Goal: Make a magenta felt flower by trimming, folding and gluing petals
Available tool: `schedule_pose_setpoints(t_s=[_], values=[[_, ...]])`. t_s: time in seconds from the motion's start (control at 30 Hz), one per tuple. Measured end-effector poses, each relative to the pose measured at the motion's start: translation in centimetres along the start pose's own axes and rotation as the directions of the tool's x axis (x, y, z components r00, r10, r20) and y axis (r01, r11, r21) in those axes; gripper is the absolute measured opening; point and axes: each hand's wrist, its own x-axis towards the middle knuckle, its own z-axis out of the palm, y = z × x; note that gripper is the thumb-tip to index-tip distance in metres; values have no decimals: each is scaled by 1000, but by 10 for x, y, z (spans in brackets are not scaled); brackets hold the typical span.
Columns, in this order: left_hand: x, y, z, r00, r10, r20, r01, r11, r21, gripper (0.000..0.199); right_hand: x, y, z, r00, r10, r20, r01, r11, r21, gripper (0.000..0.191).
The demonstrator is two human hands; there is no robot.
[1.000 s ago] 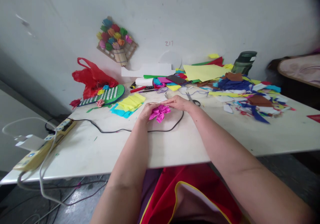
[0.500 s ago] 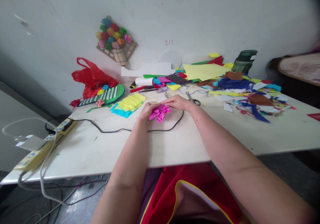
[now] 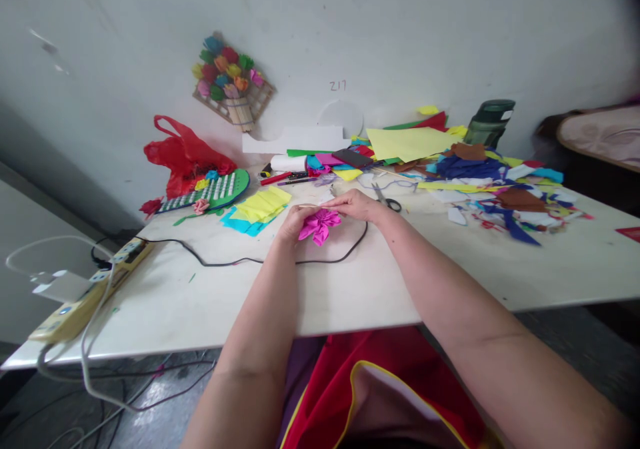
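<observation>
Hardly anything is differing from the earlier frames: the left hand (image 3: 296, 222), the right hand (image 3: 353, 205) and the pink flower (image 3: 320, 227) are keeping the same pose and spot, only the view is shifting a touch. Left hand is clamping on the flower at its left and far side, thumb and fingers closing in; right hand is reaching in from the right, fingers extending flat to the flower's far edge, and whether they are pinching it cannot be told, as the contact is hidden. Flower is sitting between the hands, petals facing the wearer, over the table (image 3: 350, 302). Black cable (image 3: 235, 263) is running from the left and looping round the near and right side of the flower, the left forearm partly covering it. Just left of the grip, yellow sheets (image 3: 265, 202) are lying over blue sheets (image 3: 240, 224); farther left, a green board (image 3: 235, 189) is lying by a red bag (image 3: 183, 152). Beyond the grip, pens (image 3: 295, 179) and a white roll (image 3: 289, 163) are lying; just beyond the right wrist, scissors (image 3: 393, 204) are resting. Farther right, paper scraps (image 3: 520, 202) are piling up, a bottle (image 3: 490, 122) standing behind them.
</observation>
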Motion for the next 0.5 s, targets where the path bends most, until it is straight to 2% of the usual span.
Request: schedule_pose_setpoints(t_s=[0.2, 0.5], values=[[4, -6, -2, 998, -36, -45, 35, 999, -30, 27, 1, 1, -1, 1000, 26, -9, -27, 998, -52, 31], [1, -2, -2, 1000, 13, -12, -12, 999, 50, 23, 2, 6, 2, 999, 43, -4, -43, 999, -18, 32]])
